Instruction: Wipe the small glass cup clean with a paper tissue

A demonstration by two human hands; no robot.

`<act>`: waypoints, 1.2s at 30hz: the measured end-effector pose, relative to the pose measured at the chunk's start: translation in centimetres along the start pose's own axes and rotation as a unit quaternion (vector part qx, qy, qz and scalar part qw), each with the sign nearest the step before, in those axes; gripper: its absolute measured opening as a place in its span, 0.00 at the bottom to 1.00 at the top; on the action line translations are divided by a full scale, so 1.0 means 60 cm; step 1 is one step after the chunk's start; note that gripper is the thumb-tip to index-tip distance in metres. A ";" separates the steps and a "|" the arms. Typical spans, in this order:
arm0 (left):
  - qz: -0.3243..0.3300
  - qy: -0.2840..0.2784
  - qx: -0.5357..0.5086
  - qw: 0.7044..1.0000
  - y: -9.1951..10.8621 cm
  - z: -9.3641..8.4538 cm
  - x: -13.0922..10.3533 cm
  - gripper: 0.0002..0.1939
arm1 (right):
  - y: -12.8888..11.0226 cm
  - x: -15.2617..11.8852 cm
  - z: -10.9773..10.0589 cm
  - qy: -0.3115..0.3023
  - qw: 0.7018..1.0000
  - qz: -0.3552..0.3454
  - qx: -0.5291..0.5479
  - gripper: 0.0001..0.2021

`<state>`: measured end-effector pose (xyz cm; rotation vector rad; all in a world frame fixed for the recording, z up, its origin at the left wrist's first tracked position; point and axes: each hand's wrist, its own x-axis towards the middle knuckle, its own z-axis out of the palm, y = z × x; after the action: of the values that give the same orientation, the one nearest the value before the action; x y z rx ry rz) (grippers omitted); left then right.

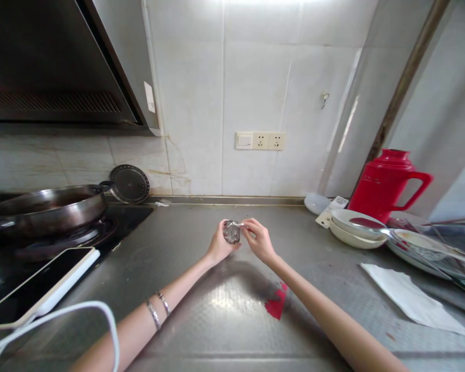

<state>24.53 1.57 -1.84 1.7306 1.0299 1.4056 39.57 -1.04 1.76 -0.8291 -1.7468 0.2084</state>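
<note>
My left hand (219, 244) is wrapped around a small round container (231, 232), dark and shiny like clear glass or foil; its exact kind I cannot tell. Its opening or top faces me. From the right, my right hand (259, 239) pinches a thin pale stick-like piece (238, 225) whose inner end lies over the container's upper edge. Whether that end is inside or only touching is too small to make out. Both hands are over the middle of the steel counter (194, 310), and a red patch (276, 302) lies below my right forearm.
A steel pan (58, 206) sits on the black stove at left, beside a phone (42, 284) with a white cable (108, 315). At right are a red thermos (383, 183), stacked bowls (351, 235), a plate with utensils, and a white paper napkin (413, 299).
</note>
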 end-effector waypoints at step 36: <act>0.013 -0.028 -0.023 0.999 0.001 -0.004 -0.020 0.40 | 0.011 -0.004 0.004 -0.010 0.998 -0.053 -0.012 0.11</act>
<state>24.18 0.46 -2.27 1.7455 0.9423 1.3779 39.63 -0.64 1.15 -0.7513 -1.8097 0.1263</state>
